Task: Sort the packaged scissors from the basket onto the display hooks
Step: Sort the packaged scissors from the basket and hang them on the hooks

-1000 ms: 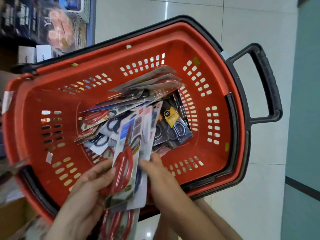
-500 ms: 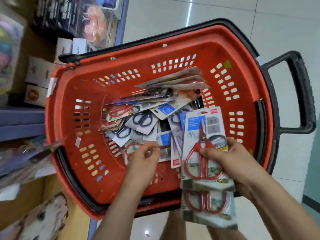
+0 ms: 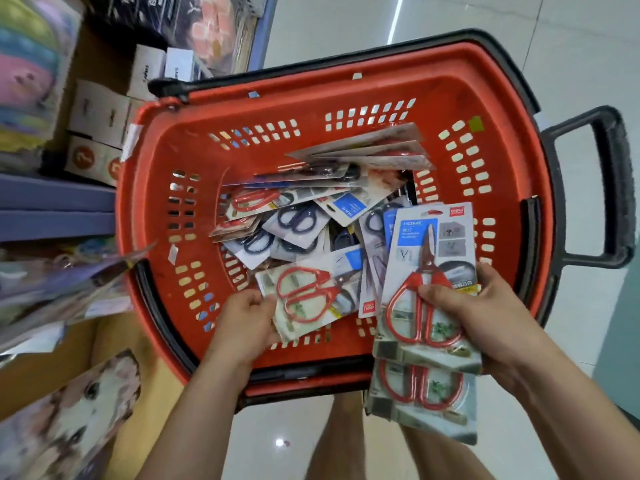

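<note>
A red plastic basket (image 3: 166,278) stands on the floor below me, holding a loose heap of packaged scissors (image 3: 298,223) with red or dark handles. My right hand (image 3: 485,317) grips a stack of red-handled scissor packs (image 3: 429,258) over the basket's near right corner; a second pack (image 3: 422,400) of the stack hangs below the top one. My left hand (image 3: 246,323) pinches the lower corner of another red-handled scissor pack (image 3: 308,299) lying tilted inside the basket near its front wall. No display hooks are in view.
The basket's black handle (image 3: 616,188) sticks out to the right over pale floor tiles. Store shelves (image 3: 52,202) with boxes and colourful packages stand close on the left. A printed board with an animal picture (image 3: 69,420) lies at the lower left. My legs show below the basket.
My left hand let go of the stack, reached into the basket and took hold of a red-handled pack. My right hand carried the stack rightward. The view has shifted left toward the shelves.
</note>
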Demonstrator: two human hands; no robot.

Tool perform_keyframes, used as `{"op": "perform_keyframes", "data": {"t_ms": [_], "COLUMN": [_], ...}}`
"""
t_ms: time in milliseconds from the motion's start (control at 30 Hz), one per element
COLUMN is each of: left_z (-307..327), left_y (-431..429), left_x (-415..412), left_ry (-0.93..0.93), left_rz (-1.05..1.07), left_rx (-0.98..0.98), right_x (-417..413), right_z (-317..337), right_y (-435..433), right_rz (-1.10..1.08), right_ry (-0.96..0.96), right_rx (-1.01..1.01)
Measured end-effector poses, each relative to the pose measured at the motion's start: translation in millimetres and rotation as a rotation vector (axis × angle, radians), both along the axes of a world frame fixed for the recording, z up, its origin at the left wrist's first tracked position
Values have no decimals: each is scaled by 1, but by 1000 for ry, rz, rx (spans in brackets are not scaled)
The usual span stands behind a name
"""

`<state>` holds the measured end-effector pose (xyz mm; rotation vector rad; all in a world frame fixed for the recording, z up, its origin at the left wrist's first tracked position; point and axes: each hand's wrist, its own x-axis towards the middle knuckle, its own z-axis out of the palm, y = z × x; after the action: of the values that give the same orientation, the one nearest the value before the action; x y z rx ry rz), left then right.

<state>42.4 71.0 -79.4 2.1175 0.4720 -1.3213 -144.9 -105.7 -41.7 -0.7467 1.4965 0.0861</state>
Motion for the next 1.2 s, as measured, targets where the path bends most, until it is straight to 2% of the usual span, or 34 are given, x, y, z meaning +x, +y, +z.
{"op": "perform_keyframes", "data": {"t_ms": [100, 233, 367, 433, 533, 633, 767, 867, 1100, 1200], "left_z": [53, 106, 130, 134, 129, 121, 121, 112, 72, 71], "left_y": [22, 46, 51, 34, 7, -7, -22, -34, -50, -50], "left_x": [-4, -2, -10, -22, -43, -52, -47, -43, -62, -66], "left_ry": [-188, -314, -202, -77, 80, 63, 71, 160, 234, 152], "left_rz": [38, 379, 458, 426, 290, 107, -16, 51, 263, 368], "left_rx": [-11, -146, -313, -407, -419, -336, -362, -408, -419, -417], "right_x": [-6, -15, -19, -16, -7, 0, -3, -9, -16, -13], "right_z": [17, 40, 63, 71, 76, 79, 79, 79, 79, 81], "right_y": [1, 4, 8, 10, 13, 10, 1, -5, -16, -17], "right_rz": [4, -8, -27, -36, -16, 20, 97, 131, 135, 167], "right_ry": [8, -11, -85, -133, -200, -249, -253, -253, -210, -200], "right_rx": [-12, -22, 15, 46, 63, 50, 55, 71, 103, 75]}}
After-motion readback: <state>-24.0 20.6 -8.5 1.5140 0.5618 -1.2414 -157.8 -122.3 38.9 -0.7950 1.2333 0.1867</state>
